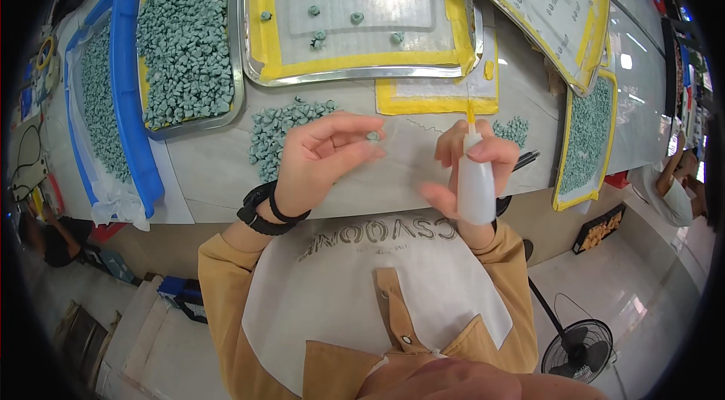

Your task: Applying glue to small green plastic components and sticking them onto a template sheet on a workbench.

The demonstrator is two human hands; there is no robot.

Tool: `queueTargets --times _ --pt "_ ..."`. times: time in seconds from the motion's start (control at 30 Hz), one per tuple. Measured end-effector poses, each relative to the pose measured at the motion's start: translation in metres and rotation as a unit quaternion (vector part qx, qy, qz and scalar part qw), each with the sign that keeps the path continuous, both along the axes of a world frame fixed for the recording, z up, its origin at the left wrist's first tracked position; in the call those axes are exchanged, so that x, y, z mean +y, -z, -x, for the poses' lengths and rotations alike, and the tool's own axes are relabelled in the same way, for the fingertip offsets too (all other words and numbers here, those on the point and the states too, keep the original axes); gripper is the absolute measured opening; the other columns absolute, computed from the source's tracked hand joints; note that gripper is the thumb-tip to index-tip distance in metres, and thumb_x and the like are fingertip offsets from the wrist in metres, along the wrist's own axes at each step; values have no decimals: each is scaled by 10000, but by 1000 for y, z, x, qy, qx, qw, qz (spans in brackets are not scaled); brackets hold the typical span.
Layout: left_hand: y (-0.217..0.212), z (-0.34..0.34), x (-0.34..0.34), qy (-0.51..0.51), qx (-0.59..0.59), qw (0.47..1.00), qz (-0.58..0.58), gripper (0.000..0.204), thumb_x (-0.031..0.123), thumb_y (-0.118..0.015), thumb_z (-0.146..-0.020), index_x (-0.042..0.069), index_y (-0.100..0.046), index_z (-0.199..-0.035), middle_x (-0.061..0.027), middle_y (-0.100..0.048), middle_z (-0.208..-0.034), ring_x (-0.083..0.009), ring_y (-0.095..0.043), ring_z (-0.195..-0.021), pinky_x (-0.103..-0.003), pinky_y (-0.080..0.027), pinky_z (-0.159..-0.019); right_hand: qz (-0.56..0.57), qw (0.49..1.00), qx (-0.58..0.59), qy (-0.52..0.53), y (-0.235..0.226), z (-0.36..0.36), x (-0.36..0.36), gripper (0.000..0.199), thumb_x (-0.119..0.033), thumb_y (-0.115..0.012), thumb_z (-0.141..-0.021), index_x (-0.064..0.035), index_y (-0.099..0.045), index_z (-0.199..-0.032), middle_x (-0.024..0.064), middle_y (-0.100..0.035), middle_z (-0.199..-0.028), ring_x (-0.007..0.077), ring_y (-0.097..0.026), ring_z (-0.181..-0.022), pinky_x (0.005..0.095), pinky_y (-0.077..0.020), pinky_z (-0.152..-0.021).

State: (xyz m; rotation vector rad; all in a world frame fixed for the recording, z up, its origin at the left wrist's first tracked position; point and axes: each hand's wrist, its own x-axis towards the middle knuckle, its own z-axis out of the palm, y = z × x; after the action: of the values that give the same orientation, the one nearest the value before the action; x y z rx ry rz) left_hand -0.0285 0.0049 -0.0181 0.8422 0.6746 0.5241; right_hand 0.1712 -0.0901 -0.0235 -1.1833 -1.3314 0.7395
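The left hand (321, 151) is pinching one small green piece (372, 135) at frame centre; the right hand (472, 166) is gripping a white squeeze bottle (476, 188), nozzle up. The top-centre steel tray (253, 60) is holding only five finished-looking pieces; the upper-left tray (238, 37) and a loose pile (283, 128) on the surface (219, 173) are holding many more

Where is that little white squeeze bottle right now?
In the head view, the white squeeze bottle stands upright in the right hand, right of centre, near the left hand pinching a small green piece.
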Motion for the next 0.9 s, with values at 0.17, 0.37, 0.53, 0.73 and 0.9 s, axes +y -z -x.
queueTargets --times 0.17,0.37,0.53,0.73,0.9 --pt "2 -2 0 -6 -13 999 -46 301 -107 -583 -862 -60 -610 -1158 -105 -608 -1133 -141 -620 -997 -253 -506 -855 -82 990 104 -44 9 18 19 668 -585 -673 -801 -6 -532 -1102 182 -649 -924 308 -626 -777 378 -506 -700" --pt "2 0 0 4 12 999 -52 303 -107 -582 -864 -51 -616 -1160 -102 -610 -1139 -131 -619 -996 -241 -507 -847 -92 994 31 -53 8 12 21 437 -408 -478 -950 16 -575 -989 181 -679 -845 371 -669 -934 409 -568 -714" --pt "0 -1 0 5 4 998 -60 305 -107 -572 -871 -47 -611 -1168 -106 -612 -1143 -156 -634 -1009 -243 -509 -851 -80 996 24 -37 5 15 20 398 -360 -470 -949 19 -587 -923 166 -672 -790 368 -678 -910 390 -574 -677" --pt "-3 -3 0 8 1 999 -32 295 -105 -575 -875 -63 -601 -1166 -115 -614 -1141 -162 -637 -1009 -254 -516 -859 -81 996 15 -27 8 16 22 357 -323 -480 -948 17 -586 -918 157 -666 -778 357 -685 -893 386 -571 -651" --pt "-3 -3 1 1 12 999 -39 291 -95 -582 -877 -67 -595 -1166 -113 -625 -1127 -158 -641 -999 -253 -516 -870 -81 996 40 -19 10 19 22 343 -312 -487 -947 15 -586 -911 156 -664 -782 354 -690 -877 377 -567 -644"
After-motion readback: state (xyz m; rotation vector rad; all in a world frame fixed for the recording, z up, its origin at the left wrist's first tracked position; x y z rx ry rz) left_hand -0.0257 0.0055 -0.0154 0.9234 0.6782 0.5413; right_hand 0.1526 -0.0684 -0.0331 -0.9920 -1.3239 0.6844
